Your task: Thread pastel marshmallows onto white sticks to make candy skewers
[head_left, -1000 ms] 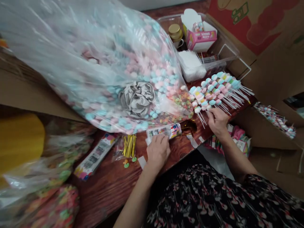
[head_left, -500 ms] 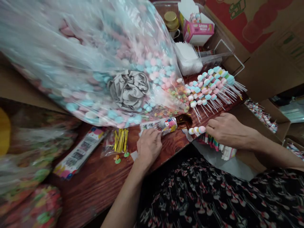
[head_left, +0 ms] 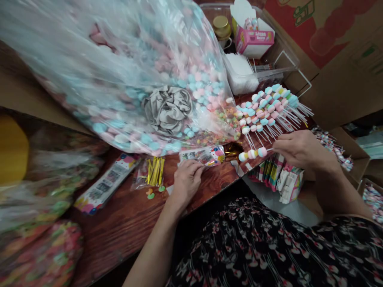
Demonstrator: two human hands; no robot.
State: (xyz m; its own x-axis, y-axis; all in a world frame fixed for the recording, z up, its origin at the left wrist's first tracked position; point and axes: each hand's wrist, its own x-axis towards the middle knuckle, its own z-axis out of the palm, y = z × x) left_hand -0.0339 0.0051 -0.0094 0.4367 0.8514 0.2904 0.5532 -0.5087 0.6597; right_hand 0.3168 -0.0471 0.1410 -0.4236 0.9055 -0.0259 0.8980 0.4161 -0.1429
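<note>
Over table, R hand holds marshmallow skewer leftward.

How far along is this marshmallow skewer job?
Done: a stack of filled marshmallow skewers lies on the wooden table. In hand: the right hand holds another skewer, while the left hand rests on a printed packet. Left: the large plastic bag is full of pastel marshmallows.
</note>
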